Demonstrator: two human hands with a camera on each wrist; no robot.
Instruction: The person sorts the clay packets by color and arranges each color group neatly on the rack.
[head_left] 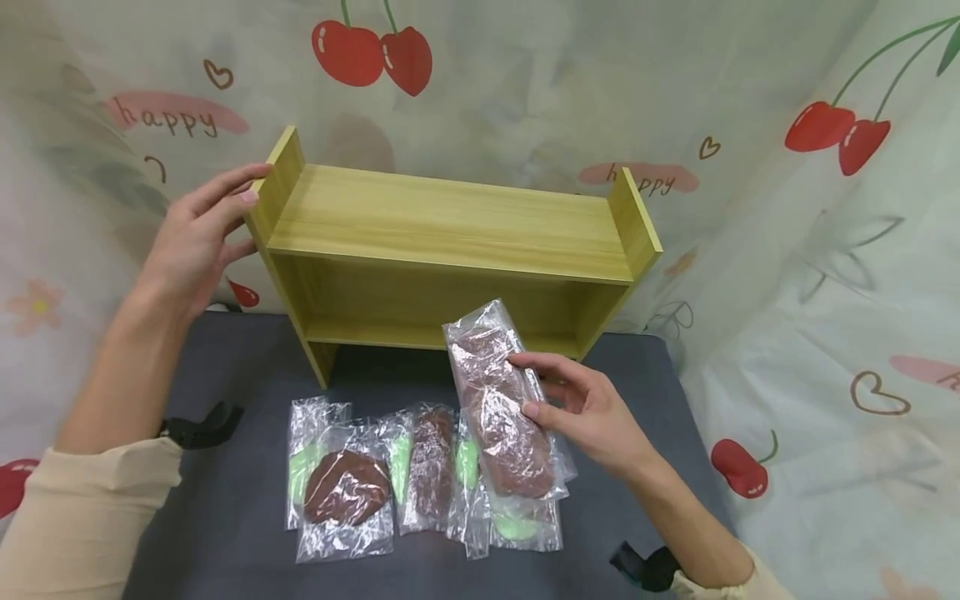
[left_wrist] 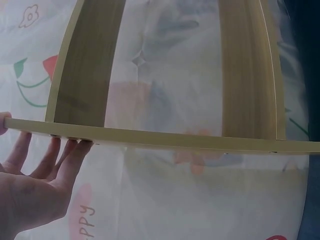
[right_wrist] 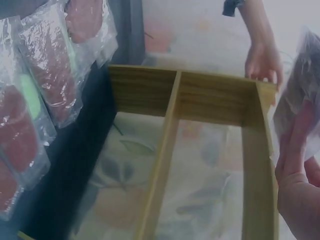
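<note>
A light wooden shelf unit (head_left: 450, 221) stands at the back of a dark grey mat (head_left: 225, 500). My left hand (head_left: 240, 217) rests against the outside of its left side panel (left_wrist: 175, 140), fingers (left_wrist: 70, 157) straight, thumb at the panel's edge. My right hand (head_left: 540, 387) pinches a clear plastic bag holding a long brown piece (head_left: 498, 408), lifted in front of the shelf's lower opening. In the right wrist view that bag (right_wrist: 300, 85) shows at the right edge beside my fingers (right_wrist: 297, 150), with the shelf (right_wrist: 165, 145) and the left hand (right_wrist: 262, 62) beyond.
Several more clear bags lie on the mat before the shelf: one with a round brown piece (head_left: 345, 487), one with a long brown piece (head_left: 431, 467), some with pale green bits (head_left: 300, 467). A cherry-print cloth (head_left: 825, 250) hangs behind and to the right.
</note>
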